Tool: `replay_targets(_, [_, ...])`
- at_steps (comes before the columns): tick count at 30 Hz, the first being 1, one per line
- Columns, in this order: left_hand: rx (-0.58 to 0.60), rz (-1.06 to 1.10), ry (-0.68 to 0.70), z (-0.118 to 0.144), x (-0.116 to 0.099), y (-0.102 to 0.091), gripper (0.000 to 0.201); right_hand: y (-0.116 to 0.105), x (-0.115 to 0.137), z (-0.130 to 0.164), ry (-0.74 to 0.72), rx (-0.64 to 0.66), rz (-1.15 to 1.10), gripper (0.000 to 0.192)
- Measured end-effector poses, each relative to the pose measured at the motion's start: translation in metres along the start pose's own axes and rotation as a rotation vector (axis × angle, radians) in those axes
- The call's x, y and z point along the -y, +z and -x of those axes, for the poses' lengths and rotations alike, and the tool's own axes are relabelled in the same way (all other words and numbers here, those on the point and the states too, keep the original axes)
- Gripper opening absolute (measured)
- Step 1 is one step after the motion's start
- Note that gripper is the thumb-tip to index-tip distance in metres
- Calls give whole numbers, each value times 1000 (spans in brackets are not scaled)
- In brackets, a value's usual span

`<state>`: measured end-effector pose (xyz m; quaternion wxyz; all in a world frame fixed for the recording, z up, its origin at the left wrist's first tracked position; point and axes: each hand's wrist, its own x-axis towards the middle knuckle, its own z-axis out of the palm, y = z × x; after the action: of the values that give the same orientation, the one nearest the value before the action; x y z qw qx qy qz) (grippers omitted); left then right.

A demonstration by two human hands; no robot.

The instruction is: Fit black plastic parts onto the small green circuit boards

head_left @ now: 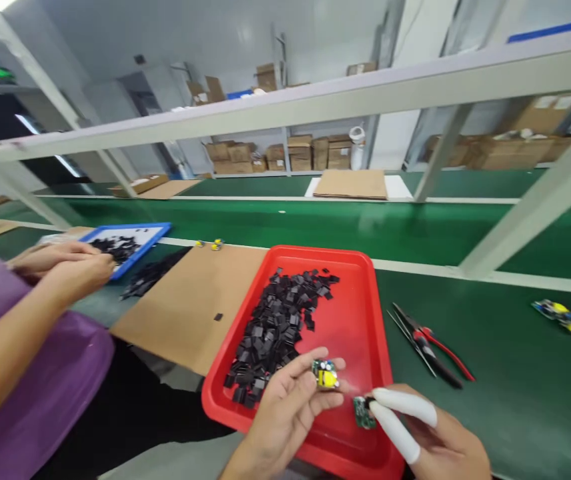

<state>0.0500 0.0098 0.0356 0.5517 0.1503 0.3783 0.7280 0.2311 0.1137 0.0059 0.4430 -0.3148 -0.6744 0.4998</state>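
My left hand [285, 407] holds a small circuit board with a yellow part [325, 375] between its fingertips, above the red tray [360, 293]. My right hand [430, 437], with white finger cots on two fingers, pinches a second small green circuit board [364, 411] just right of the first. Both hands hover over the tray's near end. A pile of small black square pieces [280, 323] fills the tray's left half.
Red-handled pliers [430, 343] lie on the green mat right of the tray. A cardboard sheet [190, 300] lies to the left. A co-worker's hands [65, 263] work by a blue tray [153, 235]. Yellow-part boards [570, 319] sit far right. A shelf frame crosses overhead.
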Motion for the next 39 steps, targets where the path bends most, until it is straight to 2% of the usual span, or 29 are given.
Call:
replay_targets(3, [23, -88, -3, -1, 0, -4, 34, 8, -1, -7, -48, 3, -77, 14])
replay_targets(6, [44, -331, 41, -1, 3, -11, 38, 14, -1, -9, -24, 34, -160, 20])
replay_targets(11, [-57, -1004, 301, 1, 11, -27, 42, 21, 4, -8, 44, 97, -233, 16])
replay_targets(14, [-29, -1143, 391, 1, 17, -32, 52, 24, 8, -9, 39, 86, -210, 18])
replay_targets(16, [4, -1130, 402, 2, 20, -31, 56, 25, 9, -9, 27, 79, -201, 20])
replay_targets(19, [25, -1000, 385, 1, 22, -25, 56, 27, 8, -9, 38, 79, -201, 19])
replay_targets(21, [6, -928, 370, 1, 21, -21, 51, 27, 7, -8, 49, 80, -190, 19])
replay_targets(25, [-12, -953, 382, 2, 16, -18, 37, 28, 5, -3, 70, 52, -167, 18])
replay_targets(29, [25, -864, 276, 3, 14, -19, 37, 30, 4, 2, 133, 14, -160, 24])
replay_targets(34, [35, -744, 170, 4, 13, -20, 37, 34, 3, -2, 110, 41, -183, 16])
replay_targets(37, [0, -728, 160, 2, 10, -21, 21, 34, 5, -4, 93, 26, -171, 14])
replay_targets(39, [-39, -721, 172, 0, 9, -21, 22, 34, 7, -4, 108, 33, -169, 14])
